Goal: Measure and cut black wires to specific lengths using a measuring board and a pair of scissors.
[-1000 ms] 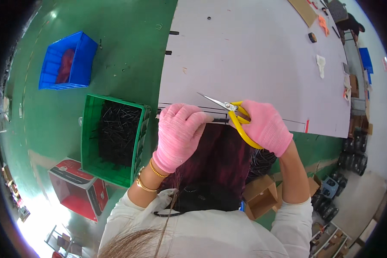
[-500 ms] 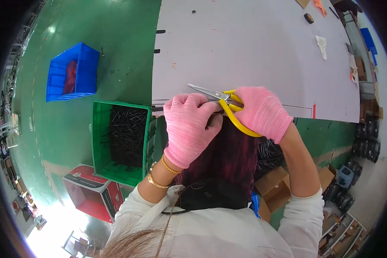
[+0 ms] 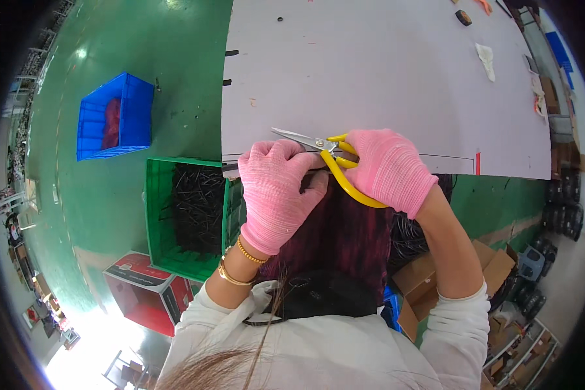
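Note:
Closed fingers of my left hand (image 3: 273, 195), in a pink knit glove, pinch a thin black strip (image 3: 230, 167) at the table's near edge. Most of the strip is hidden by the hand. Also gloved in pink, my right hand (image 3: 391, 170) is wrapped round the yellow handles of a pair of scissors (image 3: 344, 183). The blades are slightly parted and point left, just beyond the left fingers. Whether they touch the strip cannot be made out.
A pale table (image 3: 370, 78) carries a black roll (image 3: 463, 17) and a white glove (image 3: 485, 62). Left of it stand a green crate (image 3: 151, 214) of black strips (image 3: 198, 208), a blue crate (image 3: 136, 114) and a red carton (image 3: 136, 273). Cardboard boxes (image 3: 416, 279) are at lower right.
The whole view has shifted slightly. Both hands, the scissors and the strip keep nearly the same places at the table edge, and both grips are unchanged.

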A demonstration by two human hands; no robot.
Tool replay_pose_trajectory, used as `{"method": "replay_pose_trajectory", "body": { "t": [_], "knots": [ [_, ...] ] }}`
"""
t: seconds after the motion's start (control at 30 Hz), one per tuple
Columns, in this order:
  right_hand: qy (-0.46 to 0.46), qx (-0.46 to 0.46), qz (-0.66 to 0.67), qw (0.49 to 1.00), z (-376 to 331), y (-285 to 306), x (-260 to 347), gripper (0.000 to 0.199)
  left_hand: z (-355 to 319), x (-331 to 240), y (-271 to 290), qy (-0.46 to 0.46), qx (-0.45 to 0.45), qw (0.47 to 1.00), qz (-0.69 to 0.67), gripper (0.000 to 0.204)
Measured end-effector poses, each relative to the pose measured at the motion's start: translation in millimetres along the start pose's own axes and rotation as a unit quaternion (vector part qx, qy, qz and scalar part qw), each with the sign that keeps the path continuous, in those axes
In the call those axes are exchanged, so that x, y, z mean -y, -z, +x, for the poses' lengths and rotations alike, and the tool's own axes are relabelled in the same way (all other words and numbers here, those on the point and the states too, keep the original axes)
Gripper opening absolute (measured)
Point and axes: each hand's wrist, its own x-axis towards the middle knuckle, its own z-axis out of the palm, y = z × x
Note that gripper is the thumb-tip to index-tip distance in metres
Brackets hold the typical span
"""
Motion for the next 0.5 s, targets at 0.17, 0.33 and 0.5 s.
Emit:
{"method": "replay_pose_trajectory", "body": {
  "t": [0.17,0.33,0.5],
  "knots": [
    [0.027,-0.036,0.031,0.999,-2.7,-10.1,-10.9,0.03,3.9,0.5,-1.5,-0.018,-0.012,1.0,0.009,0.017],
    [0.119,-0.104,0.125,0.979,-21.2,-10.8,-20.0,0.024,6.3,4.6,2.3,-0.044,-0.029,0.998,0.027,0.016],
    [0.149,-0.127,0.187,0.963,-42.9,-19.2,-17.9,0.023,5.4,6.2,22.3,-0.079,0.064,0.99,-0.098,0.014]
  ]
}}
